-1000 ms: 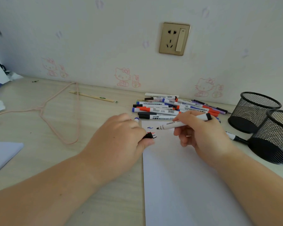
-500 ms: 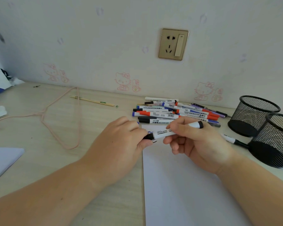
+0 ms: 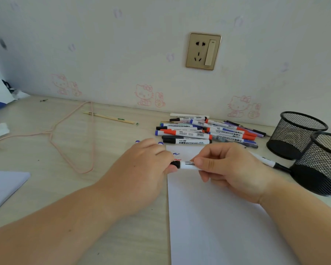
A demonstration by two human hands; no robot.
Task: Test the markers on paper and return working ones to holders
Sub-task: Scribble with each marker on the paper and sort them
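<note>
Head view, left hand (image 3: 141, 165) fingers pinching black cap (image 3: 176, 164), right hand (image 3: 231, 169) fingers gripping marker (image 3: 187, 165) barrel over paper (image 3: 218, 226)

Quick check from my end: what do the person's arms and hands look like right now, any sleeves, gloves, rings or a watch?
Both forearms are bare as far as the frame shows; no sleeve is visible. The left hand and right hand wear no gloves, and I see no rings, watch or bracelet on the visible fingers or wrists. Fingernails look short and unpainted. No markings or cables.
</note>
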